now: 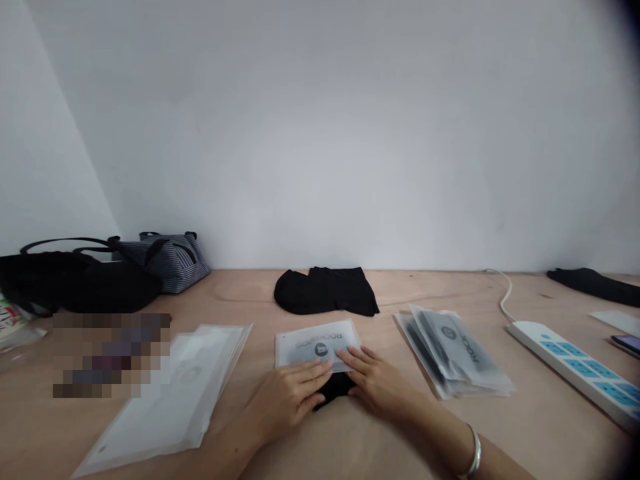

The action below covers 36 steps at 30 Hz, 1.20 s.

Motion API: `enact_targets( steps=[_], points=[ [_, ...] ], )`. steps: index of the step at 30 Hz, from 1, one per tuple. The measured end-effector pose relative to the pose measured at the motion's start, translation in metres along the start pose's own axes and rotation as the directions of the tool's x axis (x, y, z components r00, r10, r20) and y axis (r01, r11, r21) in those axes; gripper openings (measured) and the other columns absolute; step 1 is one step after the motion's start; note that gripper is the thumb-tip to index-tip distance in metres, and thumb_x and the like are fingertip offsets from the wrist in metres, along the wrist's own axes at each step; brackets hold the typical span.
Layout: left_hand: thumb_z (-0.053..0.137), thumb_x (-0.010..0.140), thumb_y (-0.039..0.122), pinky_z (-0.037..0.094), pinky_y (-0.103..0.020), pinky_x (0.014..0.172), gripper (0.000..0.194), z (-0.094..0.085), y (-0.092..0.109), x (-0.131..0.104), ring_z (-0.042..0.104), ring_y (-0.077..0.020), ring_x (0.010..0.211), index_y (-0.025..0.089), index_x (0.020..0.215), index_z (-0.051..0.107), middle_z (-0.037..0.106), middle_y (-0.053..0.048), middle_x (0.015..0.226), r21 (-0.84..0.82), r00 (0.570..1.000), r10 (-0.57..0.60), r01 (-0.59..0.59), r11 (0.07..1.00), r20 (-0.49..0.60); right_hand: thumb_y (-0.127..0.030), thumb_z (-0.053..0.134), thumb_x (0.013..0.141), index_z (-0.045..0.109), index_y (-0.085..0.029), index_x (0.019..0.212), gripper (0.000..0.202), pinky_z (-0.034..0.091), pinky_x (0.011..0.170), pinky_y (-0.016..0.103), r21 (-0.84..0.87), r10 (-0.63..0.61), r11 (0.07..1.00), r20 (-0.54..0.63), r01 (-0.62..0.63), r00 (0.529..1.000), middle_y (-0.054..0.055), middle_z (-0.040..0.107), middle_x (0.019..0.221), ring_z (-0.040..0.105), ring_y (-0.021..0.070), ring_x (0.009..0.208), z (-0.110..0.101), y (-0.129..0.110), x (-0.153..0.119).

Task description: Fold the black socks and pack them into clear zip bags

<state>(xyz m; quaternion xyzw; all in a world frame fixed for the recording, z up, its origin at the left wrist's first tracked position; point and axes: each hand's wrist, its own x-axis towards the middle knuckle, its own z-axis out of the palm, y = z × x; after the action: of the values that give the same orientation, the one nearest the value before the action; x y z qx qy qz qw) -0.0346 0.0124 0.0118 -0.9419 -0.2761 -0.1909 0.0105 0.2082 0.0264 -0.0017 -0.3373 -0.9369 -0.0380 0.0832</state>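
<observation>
A frosted plastic zip bag (300, 343) with dark lettering and a round logo lies in front of me. Black fabric (334, 390) shows at its near edge; how far it goes into the bag is hard to tell. My left hand (295, 390) rests on the bag's near left part, its fingers stretched flat and the thumb beside the fabric. On the right part, my right hand (373, 380) lies with fingers extended too, and its palm side covers some of the fabric. Neither hand is closed around anything.
Flat frosted bags (165, 400) lie at left, and filled ones (460, 353) are stacked at right. A folded black garment (325, 291) sits by the wall. A power strip (575, 367), phone (627, 343), striped bag (175, 263) and black bag (85, 283) surround these.
</observation>
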Motion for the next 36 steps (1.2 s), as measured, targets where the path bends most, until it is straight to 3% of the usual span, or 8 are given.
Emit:
enact_targets(
  steps=[4,11,20,22,24,28,33,36],
  points=[
    [0.05,0.083,0.028,0.043,-0.04,0.093,0.048,-0.009,0.0,-0.005,0.042,-0.0235,0.118,0.022,0.129,0.038,0.044,-0.005,0.131,0.056,0.999,0.043,-0.043,0.997,0.008,-0.026,0.045,0.086,0.056,-0.015,0.109,0.027,0.033,0.098,0.04,-0.02,0.027,0.999,-0.056,-0.028,0.998,0.007,0.039,0.134,0.041,0.0251,0.117,0.002,-0.001,-0.002],
    [0.036,0.085,0.01,0.051,-0.028,0.079,0.034,0.007,-0.008,-0.005,0.058,-0.0166,0.101,0.019,0.113,0.054,0.061,-0.004,0.113,0.174,0.973,0.142,-0.109,0.979,-0.184,-0.014,0.045,0.083,0.063,-0.018,0.087,0.018,0.04,0.09,0.037,-0.094,-0.037,0.995,-0.22,0.016,0.975,0.003,0.054,0.121,0.056,0.0204,0.1,0.013,0.005,0.001],
    [0.04,0.08,0.011,0.049,-0.028,0.068,0.015,0.009,0.005,-0.003,0.061,-0.0155,0.079,0.02,0.078,0.052,0.064,-0.002,0.084,0.064,0.911,-0.181,0.219,0.974,-0.37,-0.012,0.039,0.083,0.051,-0.018,0.074,0.016,0.038,0.075,0.033,0.017,-0.052,0.998,-0.472,0.068,0.88,0.003,0.064,0.083,0.056,0.0135,0.071,0.011,0.001,0.001],
    [0.048,0.074,0.014,0.047,-0.034,0.078,0.011,-0.002,0.005,-0.006,0.056,-0.0201,0.092,0.02,0.083,0.051,0.06,-0.005,0.096,0.035,0.925,-0.204,0.226,0.973,-0.32,-0.019,0.044,0.08,0.048,-0.017,0.078,0.005,0.037,0.075,0.035,0.084,0.014,0.996,-0.471,0.029,0.882,0.005,0.06,0.08,0.054,0.0162,0.074,0.004,-0.005,0.001],
    [0.053,0.065,0.016,0.043,-0.04,0.087,0.031,-0.013,0.002,-0.014,0.05,-0.024,0.103,0.02,0.096,0.051,0.054,-0.007,0.11,0.01,0.956,-0.195,0.202,0.979,-0.221,-0.03,0.05,0.076,0.048,-0.017,0.084,0.016,0.035,0.078,0.038,0.111,0.039,0.994,-0.447,0.012,0.894,0.006,0.057,0.083,0.051,0.0194,0.08,-0.003,-0.013,0.004],
    [0.047,0.063,0.01,0.045,-0.035,0.086,0.05,-0.016,-0.01,-0.035,0.053,-0.022,0.1,0.022,0.112,0.048,0.056,-0.005,0.111,0.068,0.972,-0.154,0.168,0.983,-0.178,-0.036,0.053,0.074,0.05,-0.019,0.093,0.025,0.03,0.082,0.04,0.047,-0.026,0.998,-0.373,0.047,0.928,0.005,0.056,0.091,0.047,0.0211,0.088,-0.008,-0.036,0.024],
    [0.038,0.077,0.01,0.05,-0.027,0.068,0.022,0.001,-0.021,-0.048,0.061,-0.0165,0.076,0.019,0.084,0.057,0.063,-0.004,0.084,0.169,0.943,-0.138,0.195,0.966,-0.302,-0.034,0.049,0.08,0.054,-0.018,0.085,0.017,0.031,0.075,0.039,-0.11,-0.153,0.986,-0.326,0.123,0.933,0.004,0.056,0.081,0.046,0.0201,0.08,0.007,-0.067,0.069],
    [0.032,0.081,0.011,0.049,-0.023,0.054,0.028,0.004,-0.02,-0.047,0.058,-0.0133,0.058,0.019,0.066,0.054,0.059,-0.003,0.066,0.182,0.948,-0.137,0.195,0.964,-0.286,-0.022,0.044,0.084,0.054,-0.018,0.074,0.015,0.031,0.07,0.037,-0.185,-0.234,0.966,-0.316,0.183,0.919,0.003,0.056,0.074,0.045,0.0182,0.075,0.016,-0.077,0.085]
  ],
)
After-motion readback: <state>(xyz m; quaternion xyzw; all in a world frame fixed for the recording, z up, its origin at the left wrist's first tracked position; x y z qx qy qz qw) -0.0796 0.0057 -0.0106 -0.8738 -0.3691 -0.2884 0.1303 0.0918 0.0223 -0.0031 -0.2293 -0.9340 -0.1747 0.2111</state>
